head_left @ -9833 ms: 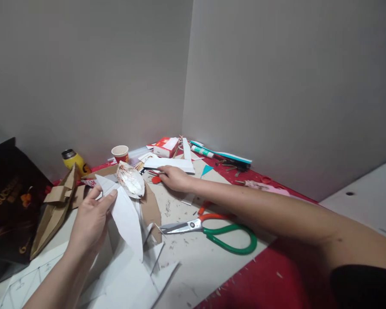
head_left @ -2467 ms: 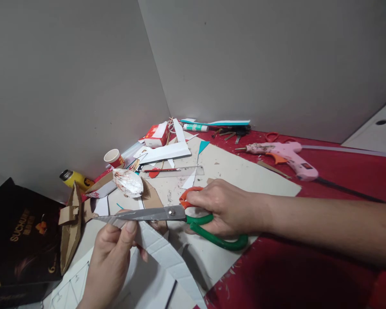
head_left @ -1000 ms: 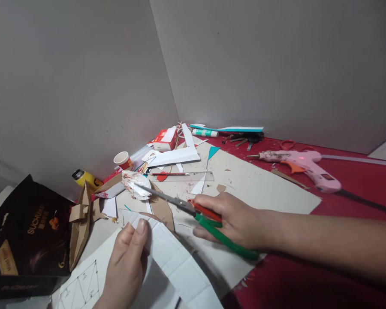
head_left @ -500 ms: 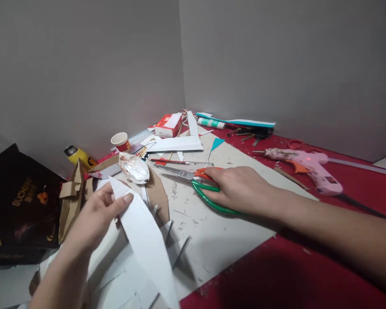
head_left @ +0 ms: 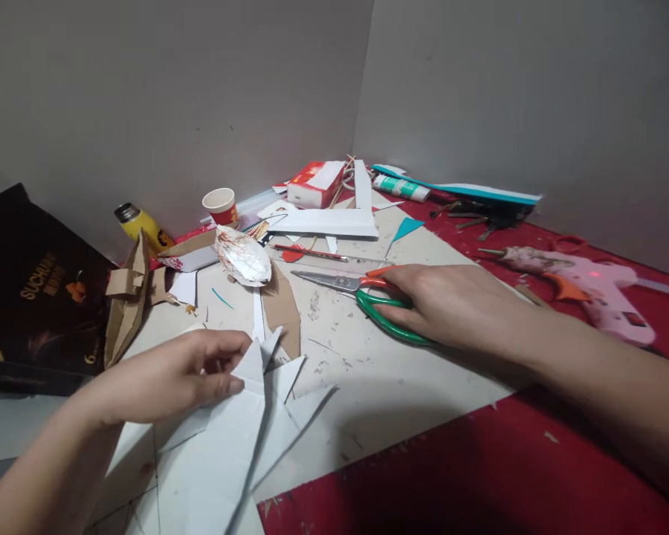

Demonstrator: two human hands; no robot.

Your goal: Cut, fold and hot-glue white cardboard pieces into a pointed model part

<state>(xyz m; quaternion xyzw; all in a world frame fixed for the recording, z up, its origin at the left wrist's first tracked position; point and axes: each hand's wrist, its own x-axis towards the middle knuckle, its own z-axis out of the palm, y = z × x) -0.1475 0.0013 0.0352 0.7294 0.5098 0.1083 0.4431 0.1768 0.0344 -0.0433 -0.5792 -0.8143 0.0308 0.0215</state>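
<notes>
My left hand [head_left: 201, 375] pinches the narrow end of a long white card piece [head_left: 226, 446] between thumb and fingers. Pointed white card scraps [head_left: 295, 416] lie beside and beneath that piece. At the right, my right hand [head_left: 429, 297] is closed on the scissors [head_left: 334, 284], which have one orange and one green handle. The scissor blades point left, low over the pale board, and look closed together. Left of their tips rests a crumpled white oval [head_left: 244, 256] with brown streaks. A brown cardboard piece [head_left: 284, 312] lies between the two hands.
A pink glue gun [head_left: 580, 282] with a lit red light lies at the right on the red tabletop [head_left: 451, 475]. At the back are a red box [head_left: 315, 186], a paper cup [head_left: 221, 206] and a yellow bottle [head_left: 145, 230]. A black box [head_left: 39, 290] stands at left.
My left hand has moved down and to the right with the white card piece, which now lies closer to the pointed scraps. My right hand keeps the scissors. The view has shifted.
</notes>
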